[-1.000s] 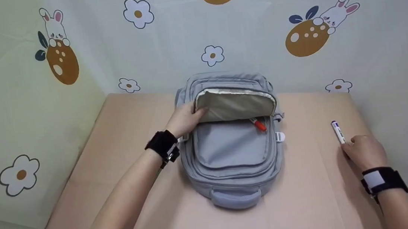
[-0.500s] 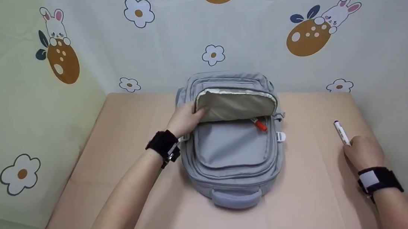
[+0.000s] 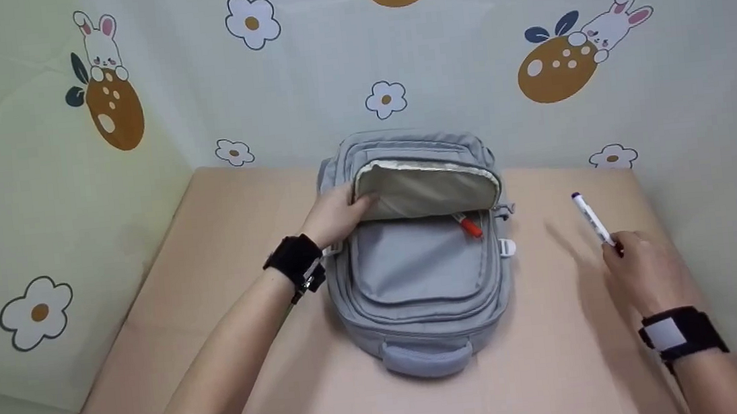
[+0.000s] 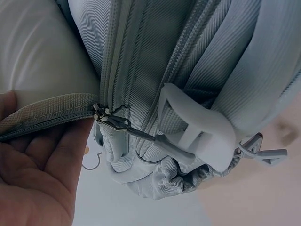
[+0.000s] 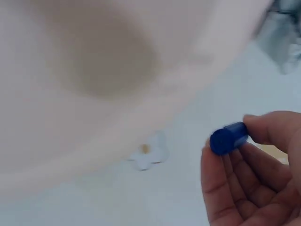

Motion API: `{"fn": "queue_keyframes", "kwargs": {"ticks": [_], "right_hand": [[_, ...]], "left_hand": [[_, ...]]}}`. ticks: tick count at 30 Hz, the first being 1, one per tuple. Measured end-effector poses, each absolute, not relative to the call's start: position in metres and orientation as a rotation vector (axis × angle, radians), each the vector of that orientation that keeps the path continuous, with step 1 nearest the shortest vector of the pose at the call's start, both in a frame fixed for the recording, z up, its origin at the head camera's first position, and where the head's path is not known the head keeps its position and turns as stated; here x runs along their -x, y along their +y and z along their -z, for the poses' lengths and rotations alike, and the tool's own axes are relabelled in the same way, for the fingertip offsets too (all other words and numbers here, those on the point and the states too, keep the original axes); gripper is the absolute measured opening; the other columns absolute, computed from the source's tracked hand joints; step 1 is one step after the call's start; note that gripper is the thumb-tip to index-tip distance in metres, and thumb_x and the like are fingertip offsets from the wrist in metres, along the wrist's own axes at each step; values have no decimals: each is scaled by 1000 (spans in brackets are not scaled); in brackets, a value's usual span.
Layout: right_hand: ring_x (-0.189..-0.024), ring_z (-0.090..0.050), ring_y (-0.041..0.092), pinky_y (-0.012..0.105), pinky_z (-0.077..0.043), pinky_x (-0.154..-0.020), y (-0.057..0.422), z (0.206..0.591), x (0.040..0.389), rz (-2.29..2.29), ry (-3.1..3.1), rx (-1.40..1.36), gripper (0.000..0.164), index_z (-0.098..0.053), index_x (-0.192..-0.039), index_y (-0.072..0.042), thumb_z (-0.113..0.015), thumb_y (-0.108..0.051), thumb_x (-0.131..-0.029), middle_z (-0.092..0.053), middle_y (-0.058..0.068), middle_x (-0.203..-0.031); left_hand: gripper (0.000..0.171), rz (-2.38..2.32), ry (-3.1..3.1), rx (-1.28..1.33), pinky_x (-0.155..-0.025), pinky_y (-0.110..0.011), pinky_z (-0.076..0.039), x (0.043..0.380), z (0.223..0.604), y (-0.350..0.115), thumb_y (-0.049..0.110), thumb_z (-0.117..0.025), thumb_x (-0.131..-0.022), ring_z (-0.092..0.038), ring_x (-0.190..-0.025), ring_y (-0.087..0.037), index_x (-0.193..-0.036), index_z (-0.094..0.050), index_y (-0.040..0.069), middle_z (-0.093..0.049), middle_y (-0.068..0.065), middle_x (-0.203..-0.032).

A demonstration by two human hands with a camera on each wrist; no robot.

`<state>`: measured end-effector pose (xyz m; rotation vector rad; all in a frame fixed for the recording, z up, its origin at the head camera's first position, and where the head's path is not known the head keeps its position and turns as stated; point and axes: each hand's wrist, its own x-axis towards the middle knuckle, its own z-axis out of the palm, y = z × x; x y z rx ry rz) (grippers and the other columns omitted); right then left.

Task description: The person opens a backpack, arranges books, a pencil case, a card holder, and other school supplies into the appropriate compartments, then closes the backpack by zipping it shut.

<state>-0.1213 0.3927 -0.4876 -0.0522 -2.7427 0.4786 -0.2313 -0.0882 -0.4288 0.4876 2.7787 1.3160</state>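
A light grey backpack lies on the table with its front pocket unzipped. My left hand grips the left edge of the pocket flap, holding it up. In the left wrist view, the fingers curl under the zippered edge, beside a zipper pull. Out of the pocket, below the flap, pokes a red-capped marker. To the right of the backpack, my right hand pinches a white marker above the table. The marker's blue cap shows between thumb and fingers in the right wrist view.
The table has a pale peach covering. Behind it and at both sides hangs a curtain printed with rabbits and flowers. A white plastic buckle sticks out from the backpack's right side, and a carry handle faces the front.
My right hand has lifted the white marker off the table and moved it a little left, its shadow now apart from it. The left hand and the flap have stayed put.
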Motion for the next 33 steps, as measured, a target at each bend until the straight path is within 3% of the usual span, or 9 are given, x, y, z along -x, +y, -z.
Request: {"fn": "queue_keyframes", "kwargs": {"ticks": [7,16,20,24,33], "right_hand": [[-74,-67,33,47,-55,-60,342,465,115,-339,-2332,-369,23,-72,-108,7,-75,1,-86,-70,19,-91],[-79,-66,28,42,-56,-63,285,449,112,-311,-2193,-704,23,-75,-110,2,-71,-6,-88,-71,12,-95],[-79,-65,28,41,-55,-62,266,452,120,-287,-2186,-801,22,-75,-110,1,-67,-9,-92,-71,11,-96],[-77,-62,28,40,-54,-61,250,457,130,-239,-2230,-876,19,-74,-108,2,-66,-9,-94,-68,10,-93],[-70,-56,29,39,-48,-54,227,463,143,-196,-2314,-906,18,-76,-105,3,-73,-3,-88,-64,13,-86]], "left_hand": [[36,-1316,2776,-473,-60,-33,-37,231,429,-89,38,-60,-103,-39,-60,-15,-79,-45,17,-35,5,-68],[33,-1299,2789,-472,-61,-33,-39,231,428,-88,36,-60,-103,-42,-61,-15,-80,-46,17,-36,5,-68],[35,-1278,2799,-489,-61,-34,-39,232,428,-87,37,-59,-104,-41,-61,-16,-80,-46,15,-35,4,-68],[27,-1261,2821,-513,-67,-34,-42,233,428,-86,34,-60,-104,-47,-66,-18,-88,-57,13,-41,3,-70],[25,-1259,2812,-491,-67,-34,-44,233,428,-87,34,-59,-104,-50,-66,-18,-94,-63,12,-44,2,-70]]}}
